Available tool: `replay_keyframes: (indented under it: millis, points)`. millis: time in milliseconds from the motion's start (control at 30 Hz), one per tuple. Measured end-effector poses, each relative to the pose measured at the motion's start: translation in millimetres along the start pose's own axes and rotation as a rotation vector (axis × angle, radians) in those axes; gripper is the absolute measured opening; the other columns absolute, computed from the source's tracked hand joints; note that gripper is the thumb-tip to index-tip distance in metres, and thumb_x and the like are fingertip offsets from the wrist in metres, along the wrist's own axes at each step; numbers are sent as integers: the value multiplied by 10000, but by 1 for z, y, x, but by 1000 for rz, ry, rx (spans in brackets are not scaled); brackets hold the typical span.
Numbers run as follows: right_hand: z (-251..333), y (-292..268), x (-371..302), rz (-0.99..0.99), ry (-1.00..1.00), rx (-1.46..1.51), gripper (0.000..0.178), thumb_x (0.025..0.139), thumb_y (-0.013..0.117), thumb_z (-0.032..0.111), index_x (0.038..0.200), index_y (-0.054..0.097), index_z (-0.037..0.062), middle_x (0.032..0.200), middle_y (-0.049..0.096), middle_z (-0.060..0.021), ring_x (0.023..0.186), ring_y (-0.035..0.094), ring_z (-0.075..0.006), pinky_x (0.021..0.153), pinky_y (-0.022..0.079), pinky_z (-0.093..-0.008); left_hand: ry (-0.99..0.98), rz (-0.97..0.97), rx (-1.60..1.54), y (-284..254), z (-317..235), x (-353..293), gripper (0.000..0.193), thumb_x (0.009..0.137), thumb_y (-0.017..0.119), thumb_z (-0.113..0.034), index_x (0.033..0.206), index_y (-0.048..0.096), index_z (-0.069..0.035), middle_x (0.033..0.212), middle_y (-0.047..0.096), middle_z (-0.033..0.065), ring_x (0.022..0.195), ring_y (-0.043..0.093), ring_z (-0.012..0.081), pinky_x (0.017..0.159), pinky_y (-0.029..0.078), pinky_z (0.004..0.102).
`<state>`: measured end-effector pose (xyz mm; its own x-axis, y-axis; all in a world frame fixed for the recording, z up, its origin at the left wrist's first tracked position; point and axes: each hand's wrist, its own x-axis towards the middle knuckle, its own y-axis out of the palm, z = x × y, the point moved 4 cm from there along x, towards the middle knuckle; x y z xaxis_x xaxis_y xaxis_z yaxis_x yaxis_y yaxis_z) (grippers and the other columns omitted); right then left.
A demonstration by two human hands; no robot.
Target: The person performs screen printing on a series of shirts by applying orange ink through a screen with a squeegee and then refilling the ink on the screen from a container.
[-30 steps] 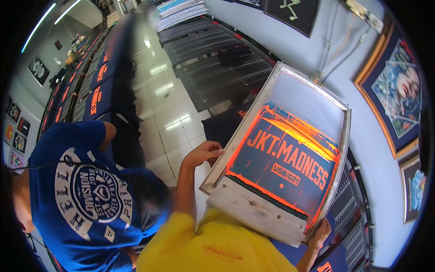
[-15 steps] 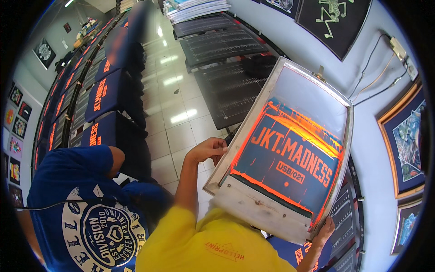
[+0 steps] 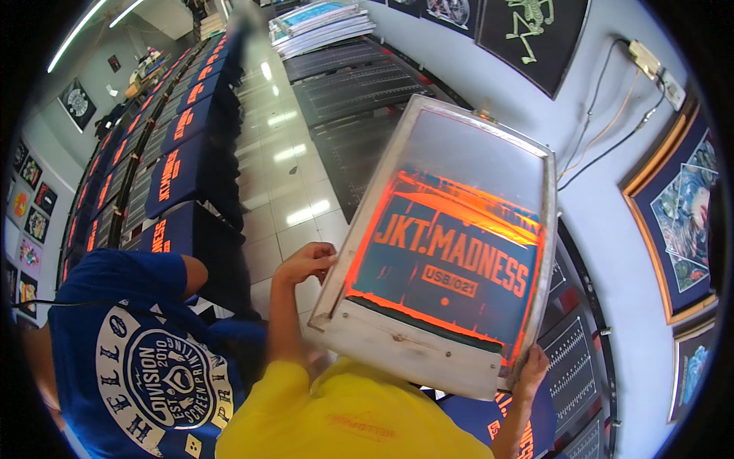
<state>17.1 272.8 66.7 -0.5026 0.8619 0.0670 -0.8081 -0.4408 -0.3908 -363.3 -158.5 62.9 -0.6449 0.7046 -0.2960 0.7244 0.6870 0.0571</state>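
A silk-screen printing frame (image 3: 446, 246) is held tilted in front of my yellow-shirted chest. Its metal border surrounds a mesh with a dark stencil, large lettering and wet-looking orange ink streaks. My left hand (image 3: 307, 262) grips the frame's left edge, thumb and fingers bent round it. Lower down, my right hand (image 3: 534, 369) holds the opposite edge near the bottom corner, its fingers partly hidden behind the border. Under that corner, a navy printed T-shirt (image 3: 508, 417) lies on a board, partly covered by the frame.
A co-worker in a blue shirt (image 3: 138, 344) stands close on my left. Beyond, navy T-shirts (image 3: 183, 172) with orange prints lie on a long row of boards. Black printing boards (image 3: 569, 359) line the right wall. Stacked frames (image 3: 321, 27) sit at the far end; cables (image 3: 592, 115) hang from the wall.
The printing frame and both my hands have shifted left in the picture, and the view has turned a little. My grip on both edges stays the same.
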Motion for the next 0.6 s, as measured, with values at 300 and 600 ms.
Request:
replay_keyframes:
  millis: [300,600]
  points:
    - [10,44,-8,15,64,96,266,916,484,158,798,582,-59,632,434,21,613,371,-90,548,318,-296,30,-37,-97,-35,14,-16,299,897,663,-341,883,568,-58,725,592,-1,588,579,86,514,499,237]
    - [11,48,-4,74,88,141,267,914,470,142,763,563,-58,615,415,24,598,356,-80,536,301,-305,43,-33,-93,-35,16,-11,314,908,647,-351,922,580,-44,727,594,-7,586,579,79,523,511,232]
